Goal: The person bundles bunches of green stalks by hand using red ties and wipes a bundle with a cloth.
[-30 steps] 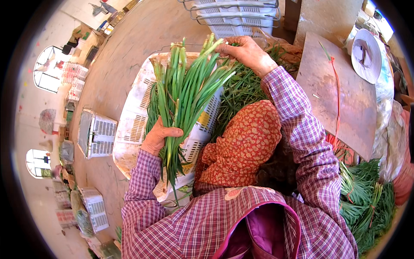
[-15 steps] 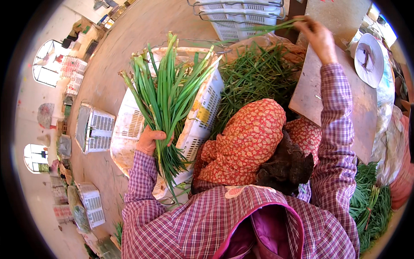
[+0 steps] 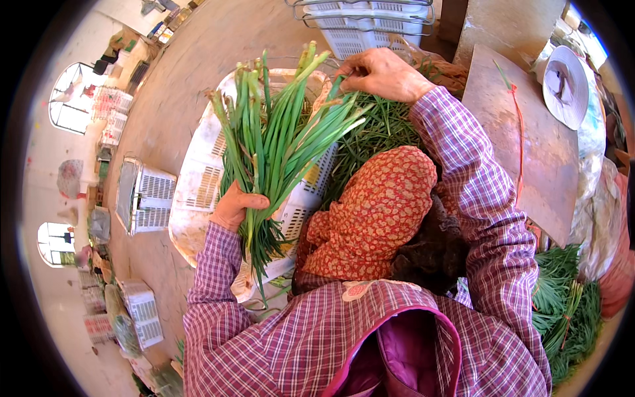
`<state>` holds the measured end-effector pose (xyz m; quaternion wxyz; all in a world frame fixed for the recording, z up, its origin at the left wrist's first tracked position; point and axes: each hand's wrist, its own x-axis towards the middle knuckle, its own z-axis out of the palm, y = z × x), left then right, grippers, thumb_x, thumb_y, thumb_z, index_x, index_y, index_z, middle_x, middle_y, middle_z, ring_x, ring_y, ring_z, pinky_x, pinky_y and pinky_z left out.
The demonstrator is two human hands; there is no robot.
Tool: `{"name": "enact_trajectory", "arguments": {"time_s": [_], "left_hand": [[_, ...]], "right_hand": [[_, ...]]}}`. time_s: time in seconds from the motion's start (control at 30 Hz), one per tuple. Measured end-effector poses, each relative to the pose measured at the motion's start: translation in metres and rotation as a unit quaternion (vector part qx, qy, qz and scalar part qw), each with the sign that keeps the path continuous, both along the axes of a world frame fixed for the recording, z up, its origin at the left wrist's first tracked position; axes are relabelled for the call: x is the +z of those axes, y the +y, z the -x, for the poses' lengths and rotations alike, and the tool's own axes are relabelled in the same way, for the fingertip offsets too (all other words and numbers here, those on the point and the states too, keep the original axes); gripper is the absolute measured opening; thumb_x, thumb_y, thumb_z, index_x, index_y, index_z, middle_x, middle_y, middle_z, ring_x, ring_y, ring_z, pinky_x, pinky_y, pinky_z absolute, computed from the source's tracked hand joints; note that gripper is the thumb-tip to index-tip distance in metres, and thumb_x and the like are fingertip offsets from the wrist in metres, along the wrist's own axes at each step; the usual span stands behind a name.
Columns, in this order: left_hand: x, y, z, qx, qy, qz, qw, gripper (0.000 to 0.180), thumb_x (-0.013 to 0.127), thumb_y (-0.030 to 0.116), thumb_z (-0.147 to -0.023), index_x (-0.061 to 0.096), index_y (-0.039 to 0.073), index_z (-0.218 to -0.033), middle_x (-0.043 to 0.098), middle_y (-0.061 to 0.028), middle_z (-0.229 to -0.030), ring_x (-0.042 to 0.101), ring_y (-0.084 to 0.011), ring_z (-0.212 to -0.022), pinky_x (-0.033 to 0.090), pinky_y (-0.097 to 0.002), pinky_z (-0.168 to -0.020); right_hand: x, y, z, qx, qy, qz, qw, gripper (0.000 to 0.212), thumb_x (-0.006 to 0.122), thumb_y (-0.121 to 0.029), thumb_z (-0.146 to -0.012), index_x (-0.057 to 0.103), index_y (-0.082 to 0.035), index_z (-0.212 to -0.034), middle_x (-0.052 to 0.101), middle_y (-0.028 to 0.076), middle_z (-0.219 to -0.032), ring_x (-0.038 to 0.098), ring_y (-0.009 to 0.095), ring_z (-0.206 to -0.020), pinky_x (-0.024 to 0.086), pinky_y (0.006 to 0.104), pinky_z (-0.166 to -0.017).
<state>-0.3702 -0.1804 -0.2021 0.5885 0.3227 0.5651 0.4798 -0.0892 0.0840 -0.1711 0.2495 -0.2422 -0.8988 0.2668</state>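
Note:
My left hand [image 3: 239,206] is wrapped round a bunch of long green stalks [image 3: 274,142], like scallions. Their pale cut ends point up and away; the thin dark leaf tips hang below my fist. At the bunch's upper right my right hand [image 3: 383,74] has thumb and fingers pinched together on a green stalk, whose length is partly lost among the others. Beneath the bunch stands a white plastic crate [image 3: 198,178] with slotted sides. A heap of loose green leaves [image 3: 374,126] lies right of the crate, partly covered by my right wrist.
A brown board [image 3: 493,126] at the right bears a red tie [image 3: 520,145]. Beyond it rests a pale hat [image 3: 565,86]. Tied green bundles [image 3: 562,317] lie at the lower right. More white crates stand ahead [image 3: 364,30] and at the left [image 3: 149,198].
My right hand has come left and nearer, from beyond the board to the bunch's top. The bunch has shifted slightly right. A red tie now shows on the board.

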Motion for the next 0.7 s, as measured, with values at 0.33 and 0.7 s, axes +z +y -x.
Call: {"name": "enact_trajectory", "arguments": {"time_s": [0.33,0.7], "left_hand": [[-0.003,0.004,-0.009,-0.002,-0.022,-0.002,1.000,0.073,0.075,0.000,-0.062,0.052,0.000,-0.130,0.069,-0.0123,-0.105,0.069,-0.0223,-0.085,0.058,-0.0339,-0.075],[0.007,0.003,-0.012,-0.003,-0.011,0.008,1.000,0.069,0.074,0.004,-0.068,0.048,0.002,-0.132,0.068,-0.0120,-0.093,0.066,-0.0200,-0.070,0.057,-0.0324,-0.058]], "right_hand": [[-0.016,0.026,-0.065,-0.333,-0.163,-0.221,0.902,0.035,0.065,-0.040,-0.089,0.069,-0.018,-0.115,0.069,0.011,-0.108,0.068,0.025,-0.096,0.054,0.0394,-0.083],[-0.023,-0.016,-0.009,-0.074,0.085,-0.242,0.964,0.014,0.065,-0.025,-0.089,0.069,-0.013,-0.094,0.066,0.009,-0.086,0.065,0.029,-0.089,0.052,0.0451,-0.080]]}}
